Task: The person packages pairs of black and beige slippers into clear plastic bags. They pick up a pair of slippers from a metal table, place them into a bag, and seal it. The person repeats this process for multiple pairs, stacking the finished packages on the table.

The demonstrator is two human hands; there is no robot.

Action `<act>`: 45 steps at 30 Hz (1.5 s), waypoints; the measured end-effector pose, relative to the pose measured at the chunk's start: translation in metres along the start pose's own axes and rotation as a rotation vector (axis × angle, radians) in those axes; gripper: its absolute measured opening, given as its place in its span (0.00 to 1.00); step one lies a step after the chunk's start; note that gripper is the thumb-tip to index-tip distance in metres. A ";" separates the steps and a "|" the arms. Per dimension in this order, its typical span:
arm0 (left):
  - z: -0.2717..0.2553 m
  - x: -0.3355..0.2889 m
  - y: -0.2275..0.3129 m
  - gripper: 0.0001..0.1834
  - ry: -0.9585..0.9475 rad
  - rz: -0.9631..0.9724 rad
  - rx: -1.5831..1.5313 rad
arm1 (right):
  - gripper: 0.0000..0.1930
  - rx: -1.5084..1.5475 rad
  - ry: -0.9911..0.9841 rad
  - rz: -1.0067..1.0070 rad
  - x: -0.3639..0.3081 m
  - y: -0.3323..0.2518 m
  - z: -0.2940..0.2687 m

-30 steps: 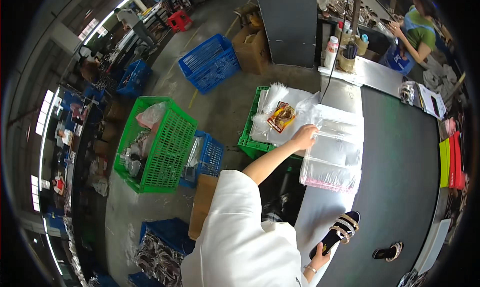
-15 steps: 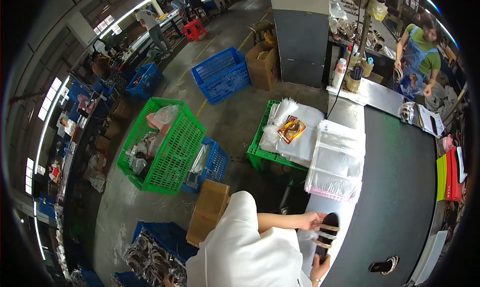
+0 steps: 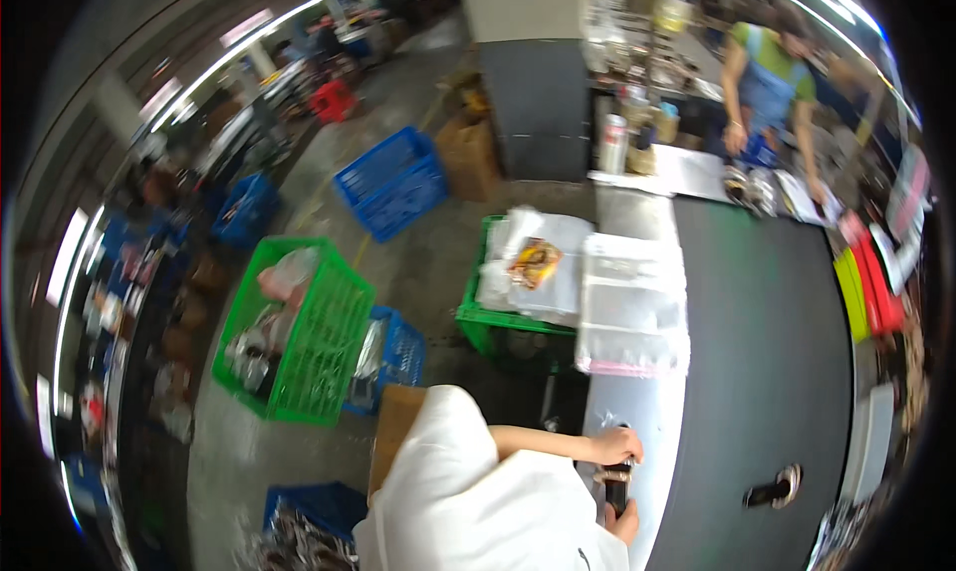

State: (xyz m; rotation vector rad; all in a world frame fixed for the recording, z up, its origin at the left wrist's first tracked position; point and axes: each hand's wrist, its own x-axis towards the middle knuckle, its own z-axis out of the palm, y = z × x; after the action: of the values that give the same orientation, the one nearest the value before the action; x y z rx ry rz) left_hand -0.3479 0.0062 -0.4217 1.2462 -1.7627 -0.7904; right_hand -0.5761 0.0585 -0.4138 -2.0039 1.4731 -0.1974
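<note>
Over the pale metal edge of the bench, a dark sandal with shiny light straps (image 3: 617,488) is held between my two hands. My left hand (image 3: 617,446) closes on its far end, fingers bent over it. Nearer my body, my right hand (image 3: 624,522) grips the other end. Motion blurs the fingers and the straps. To the right, a second dark sandal with a pale strap (image 3: 769,493) lies alone on the black belt (image 3: 762,372).
Clear plastic bags (image 3: 632,312) are stacked beyond my hands. More bags and an orange packet (image 3: 536,263) lie on a green crate (image 3: 478,317). A filled green basket (image 3: 329,337) stands left, and a blue crate (image 3: 393,183) farther off. Across the belt works a person (image 3: 772,88).
The whole view has shifted and blurred. The sandal has turned in my hands, its straps showing less, and my hands are closer together. The co-worker's arm now reaches toward the papers.
</note>
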 end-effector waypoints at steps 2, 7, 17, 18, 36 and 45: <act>-0.006 0.000 0.021 0.05 -0.213 0.335 0.154 | 0.18 0.131 -0.026 0.083 0.008 -0.009 -0.001; -0.011 0.008 0.069 0.11 -0.376 0.498 0.186 | 0.09 1.262 -0.050 0.474 0.032 -0.030 -0.003; -0.035 0.070 0.104 0.36 -0.100 -0.342 -0.687 | 0.26 1.387 0.405 0.398 0.024 -0.065 -0.070; -0.022 0.079 0.088 0.43 -0.151 -0.597 -1.045 | 0.25 1.371 0.377 0.280 0.015 -0.063 -0.068; 0.037 0.117 0.039 0.42 -0.327 -1.278 -1.404 | 0.20 -0.070 0.770 1.272 -0.218 0.196 -0.001; 0.059 0.136 0.003 0.38 -0.258 -1.382 -1.273 | 0.09 0.853 1.168 0.752 0.067 0.261 -0.153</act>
State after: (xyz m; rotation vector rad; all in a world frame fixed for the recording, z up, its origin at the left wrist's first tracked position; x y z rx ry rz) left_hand -0.4251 -0.1201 -0.4110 1.2141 0.0293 -2.3508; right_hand -0.8340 -0.1075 -0.4577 -0.4764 2.1249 -1.5177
